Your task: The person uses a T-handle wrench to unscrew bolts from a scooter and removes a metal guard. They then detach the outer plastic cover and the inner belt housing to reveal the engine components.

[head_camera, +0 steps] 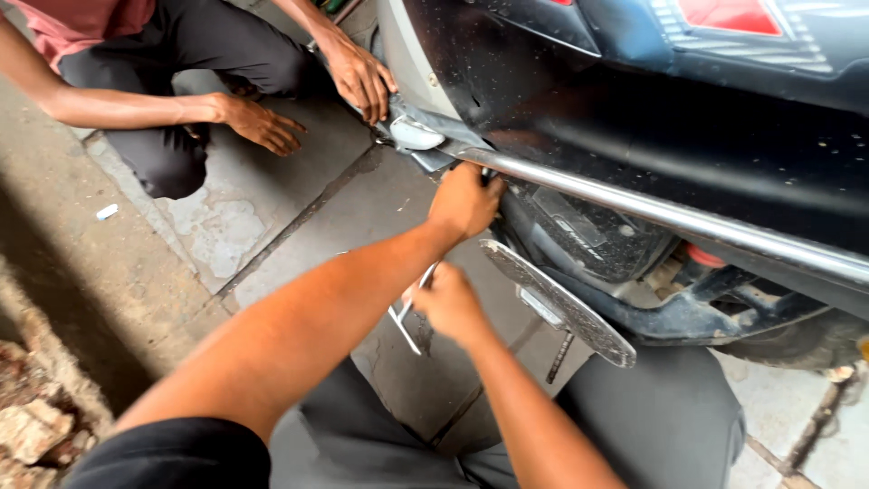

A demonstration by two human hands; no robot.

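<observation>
Your 2 hands work low at the dark scooter body [634,118], just under its chrome guard rail [652,213].

Your left hand [463,201] is clenched up against the underside of the rail's end; what it grips is hidden behind the fingers. Just below and nearer you, your right hand [448,303] is closed around a metal wrench [407,319], whose bright bars stick out to its left over the concrete floor [299,208]. Right of that hand, the patterned footrest plate [557,303] juts out. Beyond your left hand, a co-worker's hand [360,77] rests on the rail's front bracket, the other [262,122] on the floor.
</observation>
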